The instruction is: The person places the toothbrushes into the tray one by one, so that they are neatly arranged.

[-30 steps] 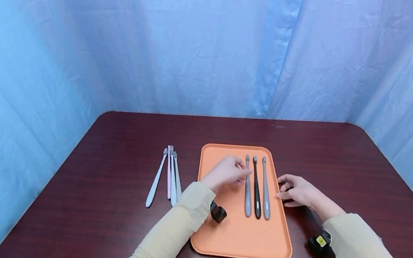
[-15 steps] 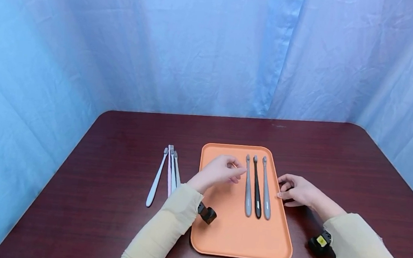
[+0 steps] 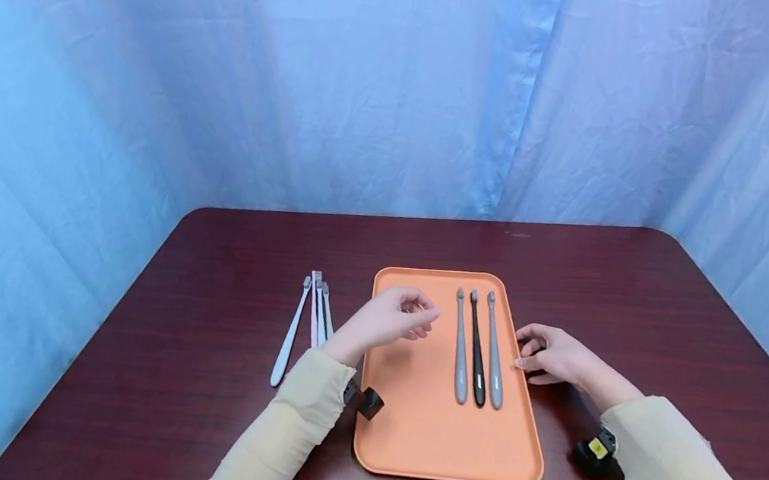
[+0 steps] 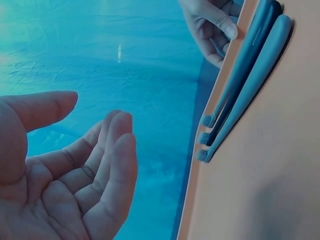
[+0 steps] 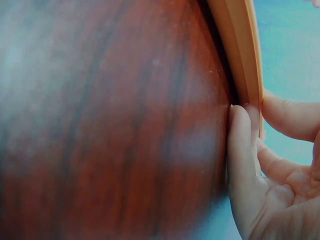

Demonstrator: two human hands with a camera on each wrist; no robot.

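Three toothbrushes lie side by side on the right half of an orange tray [image 3: 422, 434]: a grey one [image 3: 460, 353], a black one [image 3: 477, 355] and a grey-blue one [image 3: 495, 356]. My left hand [image 3: 397, 319] hovers over the tray's left part, palm [image 4: 75, 175] empty, fingers relaxed and loosely bent. The toothbrush heads [image 4: 204, 140] are well to its right. My right hand [image 3: 542, 351] rests on the table with its fingers [image 5: 241, 145] against the tray's right rim [image 5: 241, 55].
Several pale toothbrushes [image 3: 312, 321], one of them pink, lie together on the dark wooden table [image 3: 194, 376] left of the tray. Blue curtains [image 3: 370, 86] close in the back and sides. Small black cameras sit on both wrists.
My left hand has drawn back leftward from the grey toothbrush, across the tray toward its left edge, holding nothing. The right hand and the three toothbrushes stayed where they were.
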